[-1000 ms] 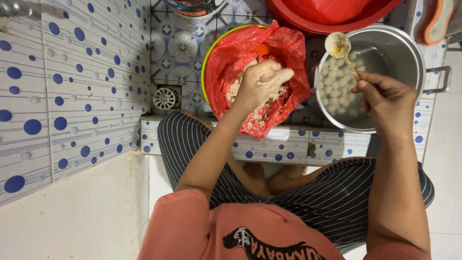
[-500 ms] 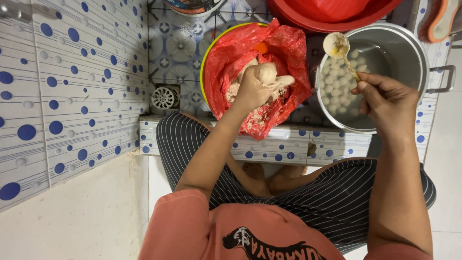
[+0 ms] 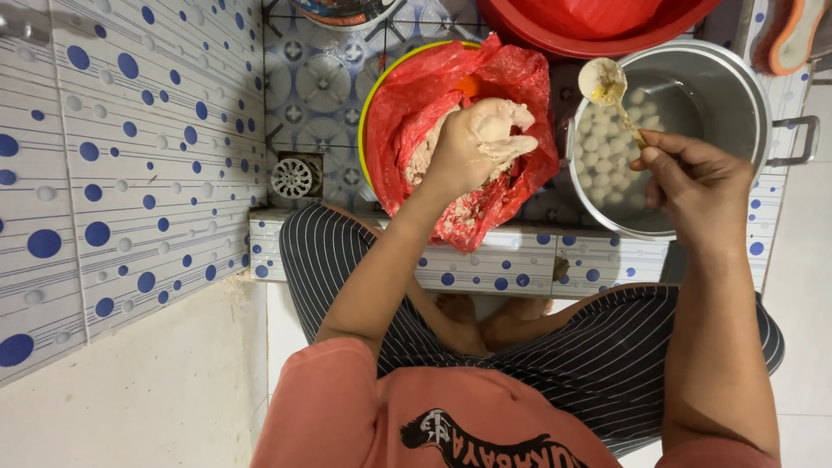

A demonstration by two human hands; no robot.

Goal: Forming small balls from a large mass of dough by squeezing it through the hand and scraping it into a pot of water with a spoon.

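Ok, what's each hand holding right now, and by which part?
Left hand squeezes a lump of pale paste in its fist. Right hand holds a spoon by the handle's end.

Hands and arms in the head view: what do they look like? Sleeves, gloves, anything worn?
Both hands are bare, with no gloves, rings, watch or bracelets visible. The left hand is smeared with pale paste over the fingers and palm; the right hand looks mostly clean. The forearms are uncovered. Short salmon-pink sleeves of a T-shirt end near the elbows. Dark trousers with thin white stripes cover the legs below.
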